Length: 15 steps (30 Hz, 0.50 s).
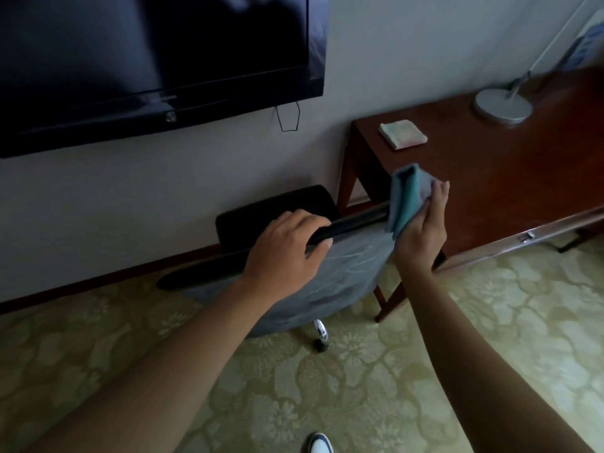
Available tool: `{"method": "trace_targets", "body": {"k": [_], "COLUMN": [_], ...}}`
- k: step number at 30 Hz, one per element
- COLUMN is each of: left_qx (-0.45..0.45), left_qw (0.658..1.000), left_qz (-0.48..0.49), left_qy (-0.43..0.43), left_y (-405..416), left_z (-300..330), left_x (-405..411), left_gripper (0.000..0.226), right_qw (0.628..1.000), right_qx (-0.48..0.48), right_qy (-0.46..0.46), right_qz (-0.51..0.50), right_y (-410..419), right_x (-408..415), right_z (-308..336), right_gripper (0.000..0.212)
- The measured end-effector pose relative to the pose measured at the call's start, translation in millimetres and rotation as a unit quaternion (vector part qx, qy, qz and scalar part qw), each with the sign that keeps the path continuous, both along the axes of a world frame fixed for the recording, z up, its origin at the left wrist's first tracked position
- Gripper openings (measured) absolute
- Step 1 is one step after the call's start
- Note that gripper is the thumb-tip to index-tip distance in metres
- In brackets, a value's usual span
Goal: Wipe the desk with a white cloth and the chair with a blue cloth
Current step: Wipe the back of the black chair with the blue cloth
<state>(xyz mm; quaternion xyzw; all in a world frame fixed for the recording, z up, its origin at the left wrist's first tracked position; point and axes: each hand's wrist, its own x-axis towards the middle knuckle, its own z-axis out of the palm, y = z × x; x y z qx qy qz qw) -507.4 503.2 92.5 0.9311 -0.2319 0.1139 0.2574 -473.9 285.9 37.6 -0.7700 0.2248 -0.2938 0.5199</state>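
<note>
A grey-backed office chair (330, 286) with a black top rail and black seat stands between me and the wall, left of the desk. My left hand (287, 250) grips the black top rail of the chair back. My right hand (421, 223) holds a folded blue cloth (405, 197) against the right end of that rail. A folded white cloth (402, 133) lies on the dark wooden desk (510, 181) near its back left corner.
A large black TV (157, 63) hangs on the wall above the chair. A silver lamp base (503, 104) stands at the back of the desk. Patterned carpet (327, 387) covers the floor; a shoe tip (321, 443) shows at the bottom edge.
</note>
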Motion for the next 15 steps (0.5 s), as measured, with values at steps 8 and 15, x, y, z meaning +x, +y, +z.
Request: {"method": "trace_targets", "body": {"k": [8,15], "left_qx": [-0.009,-0.009], "left_qw": [1.0,1.0], "left_qz": [0.003,0.007], "left_qy": [-0.006,-0.011], "left_y": [-25.8,-19.2], "left_z": [0.7,0.1], "left_x": [3.1,1.8], "left_gripper": [0.027,0.028], "right_qw": [0.936,0.967], "right_qx": [0.327,0.183], "right_qy": [0.108,0.077], "right_qz": [-0.075,-0.157], "right_y": [-32.5,-24.8], "right_x": [50.7,48.0], "right_z": [-7.7,-14.0], "right_gripper": [0.018,0.017]}}
